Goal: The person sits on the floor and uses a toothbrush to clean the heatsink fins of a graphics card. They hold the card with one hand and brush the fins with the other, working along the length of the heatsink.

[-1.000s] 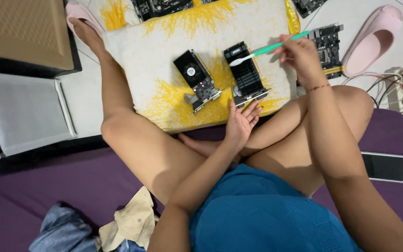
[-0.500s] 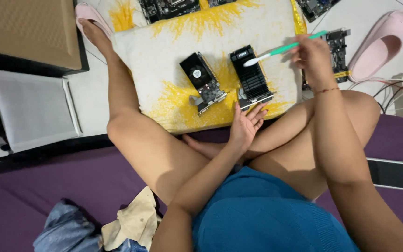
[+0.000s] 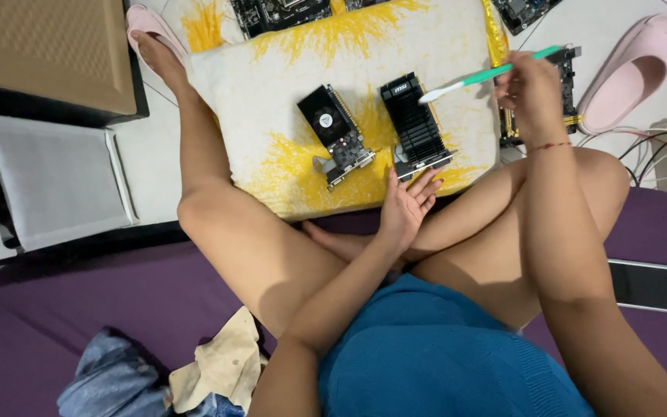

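— Pale floor tiles run under everything, with a white-and-yellow cushion (image 3: 287, 116) laid on them and a purple mat (image 3: 79, 309) nearer the person. What lies on the cushion?

— Two black cards side by side: a fan card (image 3: 335, 133) on the left and a finned card (image 3: 415, 123) on the right, both tilted.

— And the hands?

— From the head view, the right hand (image 3: 533, 91) is raised above the cushion's right edge, fingers closed around the green handle of a toothbrush (image 3: 488, 75). Its white head points left and hangs over the top of the finned card; I cannot tell if the bristles touch it.

— So the brush sticks out to the left of the grip?

— Yes, nearly level, the handle end just past the fingers at upper right.

— The left hand?

— The left hand (image 3: 404, 208) is open, fingers spread, holding nothing. Its fingertips sit just beside the finned card's lower bracket, at the cushion's near edge.

— Anything else around?

— A pink slipper (image 3: 633, 69) at right, a phone (image 3: 651, 286) on the mat, more boards (image 3: 281, 14) at the top, and crumpled cloth (image 3: 218, 363) at lower left.
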